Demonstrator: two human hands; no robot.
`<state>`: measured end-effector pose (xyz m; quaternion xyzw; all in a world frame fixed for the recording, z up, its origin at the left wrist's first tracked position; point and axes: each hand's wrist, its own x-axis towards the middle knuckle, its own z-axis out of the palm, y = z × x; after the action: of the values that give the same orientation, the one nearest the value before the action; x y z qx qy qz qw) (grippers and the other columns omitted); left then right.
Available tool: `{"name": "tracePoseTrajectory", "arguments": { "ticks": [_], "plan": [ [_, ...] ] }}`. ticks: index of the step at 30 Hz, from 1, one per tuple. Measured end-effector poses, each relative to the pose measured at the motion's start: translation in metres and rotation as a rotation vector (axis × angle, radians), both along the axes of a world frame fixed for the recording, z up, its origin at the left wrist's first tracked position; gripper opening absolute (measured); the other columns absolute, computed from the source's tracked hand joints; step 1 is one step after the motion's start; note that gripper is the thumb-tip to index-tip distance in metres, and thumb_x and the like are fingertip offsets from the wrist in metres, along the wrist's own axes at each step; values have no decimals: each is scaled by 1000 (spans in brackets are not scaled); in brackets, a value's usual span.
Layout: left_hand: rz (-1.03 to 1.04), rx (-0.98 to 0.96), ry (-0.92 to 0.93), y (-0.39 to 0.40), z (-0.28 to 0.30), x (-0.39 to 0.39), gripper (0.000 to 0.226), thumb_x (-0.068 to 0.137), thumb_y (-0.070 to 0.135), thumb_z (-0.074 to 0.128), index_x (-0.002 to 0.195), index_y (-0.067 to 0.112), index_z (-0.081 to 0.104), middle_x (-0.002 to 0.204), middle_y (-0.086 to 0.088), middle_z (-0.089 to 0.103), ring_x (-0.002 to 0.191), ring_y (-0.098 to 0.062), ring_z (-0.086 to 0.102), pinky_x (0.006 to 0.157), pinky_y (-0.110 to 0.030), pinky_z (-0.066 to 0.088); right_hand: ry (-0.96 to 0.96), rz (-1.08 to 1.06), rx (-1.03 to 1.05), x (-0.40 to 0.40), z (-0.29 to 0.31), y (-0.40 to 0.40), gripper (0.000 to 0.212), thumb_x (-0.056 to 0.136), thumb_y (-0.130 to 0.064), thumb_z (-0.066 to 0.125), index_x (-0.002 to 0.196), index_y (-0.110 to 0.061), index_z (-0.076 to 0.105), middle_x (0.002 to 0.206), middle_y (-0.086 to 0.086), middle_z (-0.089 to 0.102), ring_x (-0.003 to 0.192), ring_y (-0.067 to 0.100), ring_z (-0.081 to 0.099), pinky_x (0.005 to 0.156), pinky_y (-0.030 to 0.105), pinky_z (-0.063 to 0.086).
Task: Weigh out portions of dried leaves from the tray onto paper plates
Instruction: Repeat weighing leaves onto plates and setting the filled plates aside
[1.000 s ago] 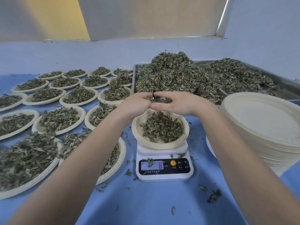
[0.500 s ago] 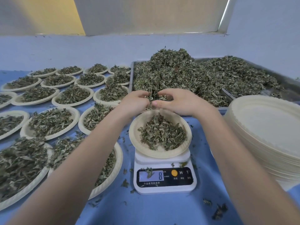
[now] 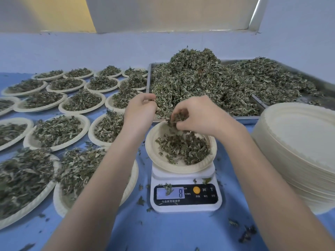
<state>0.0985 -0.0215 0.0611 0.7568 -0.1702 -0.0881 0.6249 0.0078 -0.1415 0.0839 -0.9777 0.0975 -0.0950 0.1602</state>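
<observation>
A paper plate (image 3: 157, 156) with a small heap of dried leaves (image 3: 184, 147) sits on a white digital scale (image 3: 186, 196); a leaf partly covers its display, which shows an 8. My right hand (image 3: 197, 116) hovers over the plate's far rim, its curled fingers pinching a clump of leaves. My left hand (image 3: 139, 111) is at the near left corner of the metal tray (image 3: 250, 118), fingers curled at the edge of the big leaf pile (image 3: 199, 78); whether it holds leaves is hidden.
Several filled paper plates (image 3: 56, 131) cover the blue table on the left, right up to my left forearm. A tall stack of empty plates (image 3: 299, 151) stands at the right, close to the scale. Loose leaf bits (image 3: 246, 232) lie on the tabletop.
My hands were joined above the plate, cupping leaves; they have now come apart. The right hand has sunk towards the plate with a clump, and the left has drawn back left to the tray.
</observation>
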Motion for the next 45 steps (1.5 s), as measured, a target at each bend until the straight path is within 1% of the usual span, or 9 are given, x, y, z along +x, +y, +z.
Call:
{"name": "tracePoseTrajectory", "arguments": {
  "ticks": [10, 12, 15, 18, 24, 32, 36, 40, 45],
  "plan": [
    [127, -53, -25, -4, -21, -15, 31, 91, 6, 46, 108, 26, 61, 112, 8, 63, 105, -12, 58, 97, -41, 48, -466, -247, 449, 29, -7, -31, 15, 84, -15, 65, 90, -29, 68, 77, -12, 66, 46, -6, 55, 43, 7, 40],
    [149, -58, -35, -4, -24, -16, 31, 90, 5, 47, 107, 27, 62, 111, 10, 63, 107, -14, 59, 98, -42, 47, -333, -271, 323, 45, -10, -37, 28, 90, -28, 62, 118, -24, 61, 108, -3, 66, 69, -2, 61, 58, 8, 45],
    [150, -69, -39, -4, -27, -15, 31, 89, 5, 49, 107, 26, 62, 109, 9, 64, 106, -13, 59, 99, -42, 46, 173, -208, 155, 54, -27, -43, 76, 84, -68, 45, 149, -36, 21, 158, 9, 13, 139, 35, 30, 108, 52, 34],
    [146, -87, -50, -2, -30, -14, 30, 88, 6, 51, 106, 27, 62, 110, 9, 64, 106, -9, 58, 99, -41, 45, 153, -170, 193, 46, -38, -41, 75, 82, -77, 28, 148, -45, 13, 160, 5, -8, 145, 39, 2, 113, 62, 15],
    [111, -93, -49, 1, -33, -18, 27, 90, 11, 51, 105, 32, 61, 109, 13, 63, 106, -8, 58, 100, -40, 45, 68, -86, 205, 21, -43, -33, 69, 84, -73, 32, 144, -41, 34, 157, 7, 21, 141, 25, 28, 112, 41, 27],
    [137, -120, -33, 6, -39, -17, 24, 92, 16, 56, 113, 26, 62, 112, 13, 63, 103, -3, 58, 91, -26, 45, -13, -285, 106, 42, -38, -57, 51, 96, -41, 49, 141, -17, 45, 137, 5, 53, 75, 9, 57, 81, 23, 40],
    [148, -111, -35, 8, -45, -15, 23, 93, 14, 54, 107, 30, 61, 110, 15, 63, 103, -3, 58, 88, -26, 45, 194, -271, 126, 89, -45, -68, 71, 89, -45, 60, 148, -17, 33, 147, 7, 41, 129, 26, 44, 105, 36, 35],
    [144, -113, -39, 10, -51, -11, 28, 91, 10, 52, 110, 27, 63, 111, 14, 64, 101, 1, 58, 87, -26, 44, 414, -303, 27, 129, -52, -67, 101, 71, -66, 67, 151, -25, 20, 153, 18, 21, 133, 37, 35, 105, 48, 36],
    [142, -119, -30, 10, -53, -8, 31, 90, 8, 51, 111, 28, 63, 112, 16, 63, 97, 9, 56, 82, -19, 43, 448, -257, -91, 144, -54, -76, 54, 85, -53, 60, 120, -12, 62, 108, 7, 64, 84, 19, 62, 67, 28, 52]
  ]
}}
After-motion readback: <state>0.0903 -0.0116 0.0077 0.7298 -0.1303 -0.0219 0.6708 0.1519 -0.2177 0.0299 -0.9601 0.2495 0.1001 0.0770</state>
